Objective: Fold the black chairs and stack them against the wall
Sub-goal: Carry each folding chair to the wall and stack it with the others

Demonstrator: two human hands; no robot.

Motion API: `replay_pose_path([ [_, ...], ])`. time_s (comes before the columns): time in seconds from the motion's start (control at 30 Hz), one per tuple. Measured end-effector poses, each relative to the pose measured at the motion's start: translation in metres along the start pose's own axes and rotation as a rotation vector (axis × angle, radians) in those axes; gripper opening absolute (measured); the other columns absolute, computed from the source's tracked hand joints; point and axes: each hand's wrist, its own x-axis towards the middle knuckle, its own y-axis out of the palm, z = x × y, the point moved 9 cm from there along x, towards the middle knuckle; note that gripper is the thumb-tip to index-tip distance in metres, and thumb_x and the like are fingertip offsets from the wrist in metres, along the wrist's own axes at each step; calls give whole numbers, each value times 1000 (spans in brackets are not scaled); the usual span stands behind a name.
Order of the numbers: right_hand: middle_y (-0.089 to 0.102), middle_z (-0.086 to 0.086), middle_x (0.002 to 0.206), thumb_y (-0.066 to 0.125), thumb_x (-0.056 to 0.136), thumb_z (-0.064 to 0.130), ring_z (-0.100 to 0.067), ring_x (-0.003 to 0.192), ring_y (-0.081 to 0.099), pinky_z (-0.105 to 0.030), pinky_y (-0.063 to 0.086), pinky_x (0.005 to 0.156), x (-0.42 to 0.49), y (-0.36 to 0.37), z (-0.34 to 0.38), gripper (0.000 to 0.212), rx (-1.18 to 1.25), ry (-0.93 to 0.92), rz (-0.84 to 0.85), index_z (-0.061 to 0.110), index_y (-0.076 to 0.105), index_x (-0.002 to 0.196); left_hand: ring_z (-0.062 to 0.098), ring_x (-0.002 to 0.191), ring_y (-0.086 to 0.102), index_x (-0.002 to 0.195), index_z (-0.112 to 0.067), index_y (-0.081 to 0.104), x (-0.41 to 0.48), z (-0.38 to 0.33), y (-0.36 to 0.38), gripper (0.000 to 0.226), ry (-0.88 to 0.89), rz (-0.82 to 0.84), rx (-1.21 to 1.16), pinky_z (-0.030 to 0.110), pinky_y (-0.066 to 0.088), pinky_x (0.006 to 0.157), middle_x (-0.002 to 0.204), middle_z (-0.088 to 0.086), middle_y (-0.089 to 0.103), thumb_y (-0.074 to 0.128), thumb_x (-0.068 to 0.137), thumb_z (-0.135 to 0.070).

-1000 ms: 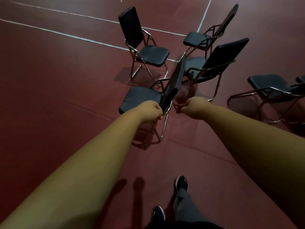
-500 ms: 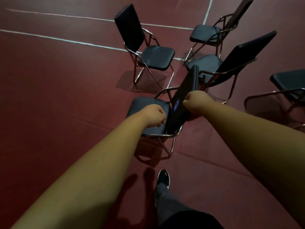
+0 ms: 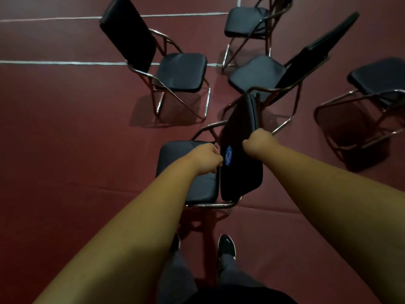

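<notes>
Five black chairs (image 3: 182, 71) stand open on the red floor (image 3: 65, 150), with no wall in view. Four cluster towards the white lines (image 3: 65, 62), and the nearest chair (image 3: 186, 172) sits just before my shoes (image 3: 226, 244). Its backrest (image 3: 241, 167) is between my fists: left hand (image 3: 208, 159) curled round its left edge, right hand (image 3: 258, 142) round the right. I judge the steel frame stiff and fairly heavy and the vinyl pad slick, so the tube is the better hold.

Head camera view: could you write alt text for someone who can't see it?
A person's left hand and right hand grip opposite edges of the backrest of the nearest black chair, not yet folded, on a dark red floor. Four other open black chairs stand beyond it.
</notes>
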Motion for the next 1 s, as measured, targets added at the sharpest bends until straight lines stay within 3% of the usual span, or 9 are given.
replay_pose_path([
  [0.1, 62, -24, 134, 60, 99, 23, -41, 121, 63, -37, 51, 88, 8, 7, -8, 42, 42, 69, -71, -4, 58, 131, 26, 92, 78, 98, -9, 67, 22, -2, 10, 11, 24, 62, -11, 33, 51, 68, 106, 17, 77, 57, 95, -13],
  [0.27, 57, -22, 137, 58, 96, 15, -42, 124, 59, -41, 49, 87, 7, 6, -5, 44, 46, 140, -113, 4, 47, 137, 30, 82, 69, 87, -10, 65, 52, 0, 13, 11, 32, 112, -82, 33, 49, 64, 84, 16, 65, 58, 95, -12],
  [0.4, 60, -17, 114, 53, 91, 13, -36, 91, 54, -36, 42, 74, 7, 7, 7, 33, 62, 77, -111, 15, 46, 123, 40, 101, 74, 78, -13, 64, 76, 9, -8, 18, -10, 87, -163, 38, 56, 72, 92, 20, 72, 56, 94, -18],
  [0.6, 62, -10, 100, 52, 85, 15, -34, 86, 57, -35, 43, 73, 3, 11, 38, 32, 204, 66, -156, 23, 51, 116, 36, 95, 75, 108, -6, 71, 115, 20, -39, 50, -17, 80, -226, 43, 60, 83, 102, 16, 75, 61, 92, -53],
  [0.7, 62, -6, 93, 59, 84, 15, -33, 84, 59, -33, 41, 67, 3, 20, 53, 24, 260, 57, -152, 22, 52, 105, 34, 109, 72, 125, -6, 70, 131, 15, -56, 74, 1, 40, -266, 46, 57, 101, 118, 15, 75, 61, 83, -67],
  [0.8, 62, -2, 82, 75, 81, 11, -21, 71, 60, -29, 40, 56, 5, 28, 71, 27, 347, 32, -87, 19, 52, 92, 34, 104, 73, 123, -11, 72, 146, 13, -70, 99, -2, -20, -314, 48, 57, 100, 113, 12, 76, 55, 63, -87],
  [0.87, 67, -4, 75, 76, 81, 3, -25, 67, 65, -28, 48, 59, 10, 36, 84, 26, 456, 8, 31, 19, 58, 89, 32, 94, 72, 120, -11, 72, 152, 14, -73, 103, -29, -23, -333, 44, 59, 91, 107, 11, 75, 52, 60, -93],
  [0.93, 75, -10, 81, 64, 87, -2, -30, 73, 73, -35, 53, 65, 16, 43, 90, 20, 518, -1, 161, 16, 66, 95, 32, 91, 73, 123, -12, 70, 153, 18, -69, 107, -70, -9, -378, 45, 59, 89, 109, 11, 75, 52, 59, -96],
  [1.0, 79, -10, 97, 48, 91, 0, -28, 78, 76, -35, 53, 70, 25, 48, 88, 35, 521, -6, 252, 20, 75, 100, 35, 97, 72, 134, -10, 61, 140, 19, -71, 109, -123, -39, -427, 50, 58, 92, 115, 12, 73, 54, 62, -92],
])
